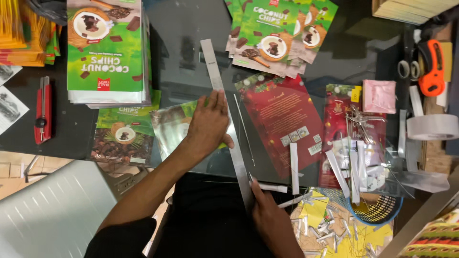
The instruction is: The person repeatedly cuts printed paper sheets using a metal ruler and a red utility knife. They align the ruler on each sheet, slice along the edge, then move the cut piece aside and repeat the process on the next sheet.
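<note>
A long steel ruler (221, 91) lies at a slant across a green printed pouch (174, 125) on a dark glass tabletop (186, 38). My left hand (209, 123) presses flat on the pouch and the ruler's left edge. Close to my body, my right hand (270, 217) sits at the ruler's near end, fingers curled around something thin that I cannot make out. A thin cut strip (244, 129) lies just right of the ruler. A red printed pouch (282, 122) lies to the right of that.
Stacks of green pouches sit at the far left (105, 52) and far centre (275, 33). A red box cutter (43, 110) lies at the left. Scissors (407, 67), an orange cutter (431, 67) and a tape roll (432, 126) are at the right. A blue basket (377, 212) holds offcuts.
</note>
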